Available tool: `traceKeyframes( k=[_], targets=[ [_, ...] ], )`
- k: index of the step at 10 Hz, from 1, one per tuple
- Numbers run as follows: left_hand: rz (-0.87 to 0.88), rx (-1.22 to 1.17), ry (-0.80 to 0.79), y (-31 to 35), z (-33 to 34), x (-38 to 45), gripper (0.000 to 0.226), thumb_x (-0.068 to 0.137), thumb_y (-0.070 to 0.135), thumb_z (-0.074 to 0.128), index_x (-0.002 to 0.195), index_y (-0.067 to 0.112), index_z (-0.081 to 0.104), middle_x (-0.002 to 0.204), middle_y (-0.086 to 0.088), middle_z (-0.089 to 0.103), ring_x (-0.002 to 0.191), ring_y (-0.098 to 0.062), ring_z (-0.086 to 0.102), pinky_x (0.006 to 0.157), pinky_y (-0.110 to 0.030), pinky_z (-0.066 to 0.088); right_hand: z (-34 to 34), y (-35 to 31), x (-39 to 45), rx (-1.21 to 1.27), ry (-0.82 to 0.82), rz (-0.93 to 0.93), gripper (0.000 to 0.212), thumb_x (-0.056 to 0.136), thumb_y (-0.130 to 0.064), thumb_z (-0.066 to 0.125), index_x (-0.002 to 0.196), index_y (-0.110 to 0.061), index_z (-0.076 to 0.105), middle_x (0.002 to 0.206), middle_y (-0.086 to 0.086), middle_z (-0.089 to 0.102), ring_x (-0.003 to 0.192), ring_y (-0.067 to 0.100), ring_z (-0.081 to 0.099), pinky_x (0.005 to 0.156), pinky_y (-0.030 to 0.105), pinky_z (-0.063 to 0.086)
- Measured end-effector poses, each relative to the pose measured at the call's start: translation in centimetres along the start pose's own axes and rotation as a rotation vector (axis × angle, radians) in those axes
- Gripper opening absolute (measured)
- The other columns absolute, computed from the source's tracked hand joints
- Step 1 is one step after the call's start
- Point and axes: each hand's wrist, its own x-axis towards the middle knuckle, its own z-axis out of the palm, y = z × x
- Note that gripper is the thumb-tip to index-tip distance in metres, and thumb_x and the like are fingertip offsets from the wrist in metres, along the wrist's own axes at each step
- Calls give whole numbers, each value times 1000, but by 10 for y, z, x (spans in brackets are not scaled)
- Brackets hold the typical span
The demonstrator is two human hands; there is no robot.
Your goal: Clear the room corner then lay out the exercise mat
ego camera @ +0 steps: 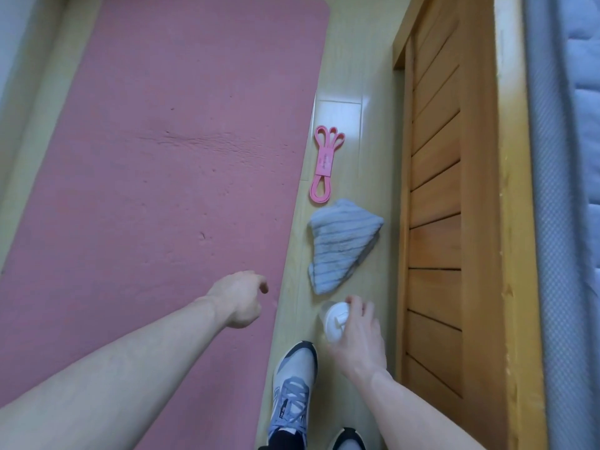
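A pink exercise mat (156, 157) lies unrolled flat on the wooden floor, filling the left and middle of the view. My right hand (358, 339) is closed around a clear bottle with a white lid (336, 321), low over the floor strip right of the mat. My left hand (240, 298) hovers over the mat's right edge with fingers curled in and nothing in it. A folded grey striped towel (341, 243) lies just beyond the bottle. Further on lies a pink resistance band (324, 162).
A wooden slatted door (435, 190) and its yellow frame (516, 222) run along the right. A grey quilted mattress (568, 157) stands at the far right. My grey-blue shoe (292, 391) stands on the floor beside the mat; a second shoe (349, 440) shows at the bottom.
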Motion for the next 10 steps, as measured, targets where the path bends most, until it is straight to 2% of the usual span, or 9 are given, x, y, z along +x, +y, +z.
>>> traceKeyframes(
  k=[3, 4, 5, 7, 9, 10],
  targets=[
    [30, -27, 14, -1, 39, -12, 57, 82, 8, 44, 134, 30, 58, 140, 4, 53, 129, -22, 53, 106, -38, 46, 21, 2, -14, 18, -36, -14, 82, 77, -16, 78, 141, -30, 28, 138, 2, 34, 116, 24, 49, 93, 32, 48],
    [8, -35, 12, -3, 46, -37, 56, 83, 9, 44, 133, 29, 58, 139, 4, 53, 129, -23, 53, 105, -37, 46, 14, 3, -32, 21, -89, -19, 83, 78, -19, 77, 145, -28, 28, 144, 2, 32, 120, 26, 50, 96, 32, 47],
    [-16, -56, 17, -5, 52, -68, 56, 84, 9, 42, 134, 28, 58, 139, 6, 52, 130, -22, 53, 105, -35, 45, -2, 0, -60, 15, -99, -57, 83, 83, -24, 74, 150, -29, 24, 154, 0, 24, 131, 23, 43, 102, 31, 45],
    [-52, -157, 110, 9, 33, -174, 57, 84, 8, 39, 134, 28, 58, 139, 10, 51, 130, -17, 52, 106, -33, 44, -85, -19, -151, 2, -93, -178, 71, 89, -24, 63, 148, -32, 24, 162, -2, 14, 140, 24, 37, 101, 30, 44],
    [-76, -391, 293, 33, 15, -312, 47, 86, 12, 44, 124, 34, 61, 140, 15, 52, 123, -13, 58, 102, -34, 48, -177, -37, -258, 29, -54, -262, 70, 85, -22, 60, 147, -29, 29, 156, -4, 26, 124, 23, 48, 93, 32, 48],
    [-126, -495, 359, 42, 20, -401, 40, 87, 13, 47, 113, 40, 61, 133, 22, 53, 112, -10, 61, 94, -33, 50, -215, -41, -330, -3, -37, -307, 70, 85, -23, 61, 147, -30, 29, 155, -4, 27, 116, 22, 52, 89, 35, 53]
  ],
)
